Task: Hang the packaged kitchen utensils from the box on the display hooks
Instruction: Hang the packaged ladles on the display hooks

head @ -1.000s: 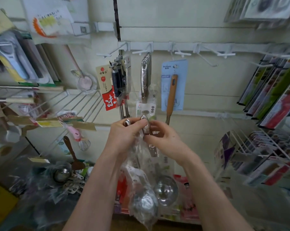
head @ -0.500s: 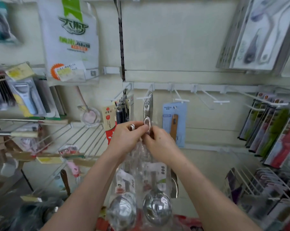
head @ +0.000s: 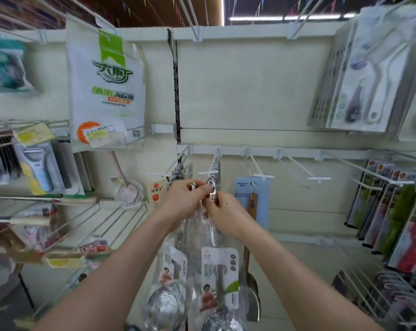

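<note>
Steel ladles (head: pixel 165 306), clear-bagged, printed labels (head: pixel 220 278)

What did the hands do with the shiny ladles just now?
The left hand and right hand lifted the bagged ladles up to the hook tip. Both kept pinching the handle tops; nothing was let go. The blue card beside it stayed hanging.

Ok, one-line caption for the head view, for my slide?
The left hand and right hand pinch the top of a bagged ladle at the tip of a display hook carrying similar ladles.
</note>
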Available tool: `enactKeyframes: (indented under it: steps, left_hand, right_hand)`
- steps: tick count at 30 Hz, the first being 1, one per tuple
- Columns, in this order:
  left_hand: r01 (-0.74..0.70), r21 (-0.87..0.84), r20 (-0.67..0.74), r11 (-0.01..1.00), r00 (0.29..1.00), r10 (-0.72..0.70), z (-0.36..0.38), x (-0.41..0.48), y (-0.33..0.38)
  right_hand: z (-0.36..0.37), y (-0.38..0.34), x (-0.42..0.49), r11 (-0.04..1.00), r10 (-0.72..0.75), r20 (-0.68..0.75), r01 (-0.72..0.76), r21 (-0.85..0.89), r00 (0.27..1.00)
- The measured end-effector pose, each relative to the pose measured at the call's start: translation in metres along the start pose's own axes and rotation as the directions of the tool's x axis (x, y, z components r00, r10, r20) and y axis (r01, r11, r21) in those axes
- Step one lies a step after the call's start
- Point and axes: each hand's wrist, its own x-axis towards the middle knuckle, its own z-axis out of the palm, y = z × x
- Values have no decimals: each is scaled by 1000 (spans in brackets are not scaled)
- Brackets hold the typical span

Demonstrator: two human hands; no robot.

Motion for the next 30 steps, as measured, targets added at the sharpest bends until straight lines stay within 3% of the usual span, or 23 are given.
enactKeyframes:
  steps: [7, 12, 17, 24, 30]
  left_hand:
    - [15, 30, -3, 999, 1000, -15, -3, 12, -4]
    - [75, -48, 3, 996, 997, -75, -2, 20, -2]
    - [119, -64, 8, 991, 993, -118, 3, 20, -2]
    - [116, 56, -13, 992, 993, -115, 9, 34, 3]
    - [226, 134, -67, 965, 973, -219, 1, 27, -14]
  right_hand:
    - [0, -8, 9, 999, -15, 0, 15, -28, 1000]
    - [4, -7, 12, 1000, 4, -48, -5, -4, 999]
    - [8, -2, 21, 998, 55, 0, -55, -28, 999]
    - [6, -10, 38, 986, 137, 9, -135, -94, 991]
    - [2, -18, 40, 979, 172, 28, -167, -114, 985]
